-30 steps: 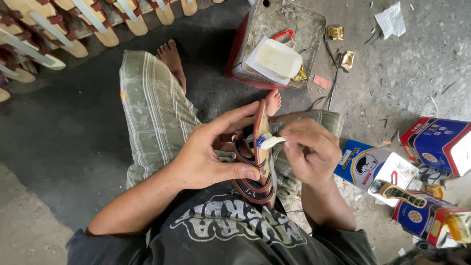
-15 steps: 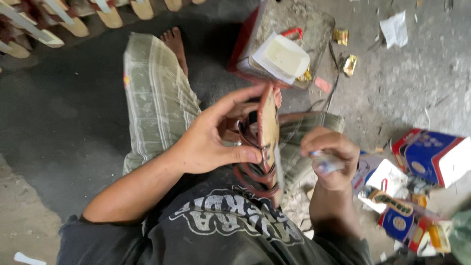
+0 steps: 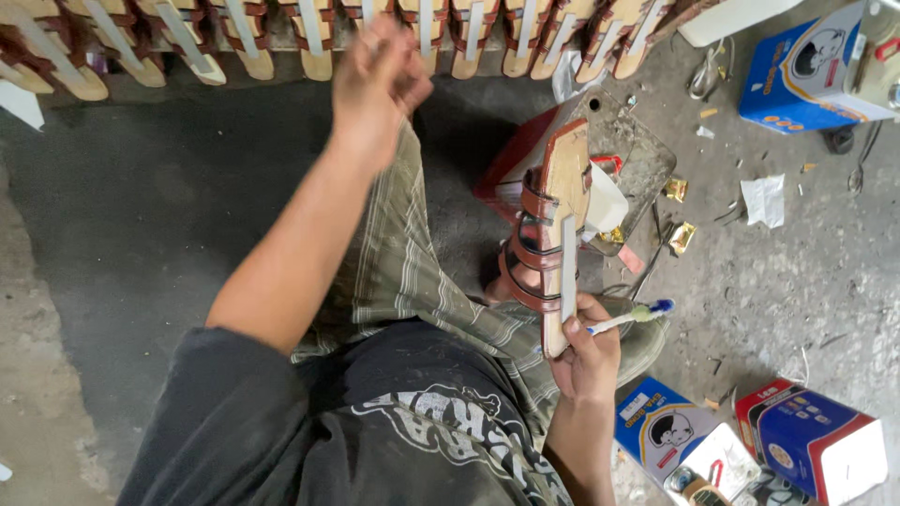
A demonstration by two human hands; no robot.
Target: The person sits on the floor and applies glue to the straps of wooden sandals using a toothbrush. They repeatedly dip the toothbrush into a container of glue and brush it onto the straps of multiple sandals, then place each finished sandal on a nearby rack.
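My right hand (image 3: 586, 361) grips the lower end of a tan sandal (image 3: 565, 211) with brown straps, held upright on its edge above my lap. The same hand also holds a toothbrush (image 3: 628, 320) with a blue tip that points right. My left hand (image 3: 375, 80) is stretched far forward over my striped-cloth knee, close to a row of tan sandals (image 3: 319, 37) lying on the floor. It is blurred and seen from the back with its fingers curled. Nothing shows in it.
A dirty tray (image 3: 642, 159) with a white container (image 3: 607, 201) sits just behind the held sandal. Blue cardboard boxes lie at the top right (image 3: 811, 61) and bottom right (image 3: 670, 431), beside a red and blue box (image 3: 816, 440). Paper scraps (image 3: 767, 199) and foil bits litter the concrete floor.
My left hand let go of the sandal and swung forward toward the row of sandals. The right hand now holds both sandal and toothbrush. The view has tilted up.
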